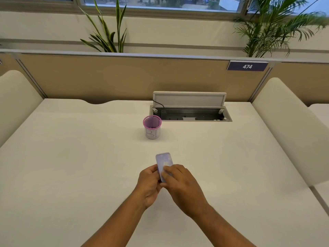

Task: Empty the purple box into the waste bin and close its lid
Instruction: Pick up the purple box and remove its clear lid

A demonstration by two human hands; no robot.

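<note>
A small pale purple box [163, 160] is held just above the white table [71, 157], near the middle. My left hand [148, 182] grips its left side from below. My right hand [179, 182] grips its near end, with fingers laid over the top. The box's lid side faces up; whether it is fully closed I cannot tell, as the fingers hide the near half. A little farther back stands the waste bin [152, 127], a pink mesh cup with a white paper label around it. The bin is upright and apart from both hands.
Behind the bin an open cable hatch [190, 114] is sunk in the table, its flap raised and a black cable running in. A beige partition [106, 77] closes the back edge. Cream padded dividers [284, 125] stand on both sides.
</note>
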